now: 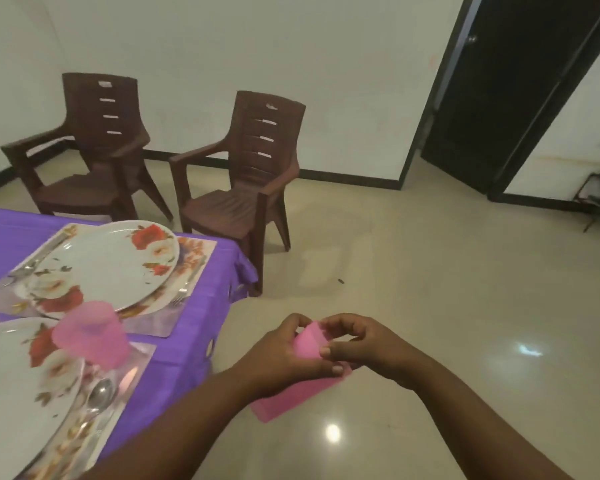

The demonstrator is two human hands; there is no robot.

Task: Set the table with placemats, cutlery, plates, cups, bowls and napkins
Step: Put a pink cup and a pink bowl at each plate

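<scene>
Holding: pink napkin (302,382), lower centre of the frame, over the floor, right of the table (194,327).
Left hand (284,355): thumb and fingers pinch the napkin's folded top.
Right hand (357,344): fingers curled, pinching the same fold.
Table, left: floral plates (108,268) on placemats (191,258), pink cup (90,334), spoon (99,394).

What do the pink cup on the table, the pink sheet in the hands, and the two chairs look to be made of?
Pink cup: likely translucent plastic; light passes through its frosted wall.
Pink sheet: thin paper or tissue, probably a napkin; matte, it bends where both hands pinch it.
Chairs: moulded brown plastic, apparently; one-piece shells with slotted backs and a dull sheen.
</scene>
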